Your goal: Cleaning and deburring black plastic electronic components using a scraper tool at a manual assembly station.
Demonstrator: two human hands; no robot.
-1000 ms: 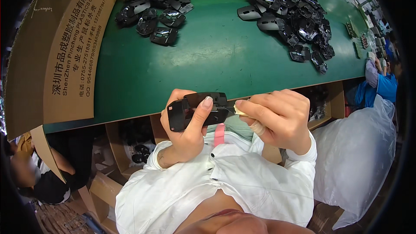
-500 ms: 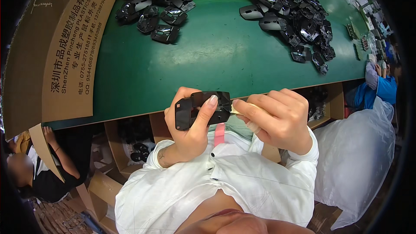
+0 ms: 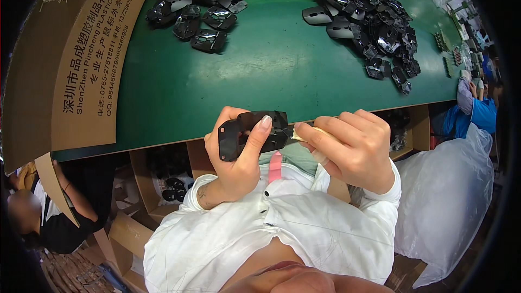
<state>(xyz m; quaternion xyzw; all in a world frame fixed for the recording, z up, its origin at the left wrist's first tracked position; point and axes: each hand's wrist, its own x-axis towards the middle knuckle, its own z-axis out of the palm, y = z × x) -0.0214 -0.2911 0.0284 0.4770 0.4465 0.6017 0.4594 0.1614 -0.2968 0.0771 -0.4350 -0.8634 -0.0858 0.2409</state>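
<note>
My left hand (image 3: 239, 152) is closed around a black plastic mouse shell (image 3: 230, 140), held just off the near edge of the table with its hollow inner side showing. The thumb presses on the shell's middle. At the shell's right end, my right hand (image 3: 350, 149) pinches a slim pale-yellow tool (image 3: 297, 132). Its dark tip meets or nearly touches the shell; the exact contact is too small to tell. Most of the tool is hidden behind my fingers. A light wrap covers part of one right finger.
On the green table (image 3: 260, 65) lie a heap of black mouse shells (image 3: 374, 21) at right and a smaller one (image 3: 209, 40) at left. A tall carton (image 3: 87, 70) stands at left. Below are an open box (image 3: 418, 127) and a plastic bag (image 3: 445, 195). People sit at both sides.
My right hand and the pale-yellow tool have shifted very slightly to the right. The shell stays in my left hand, nearly unmoved.
</note>
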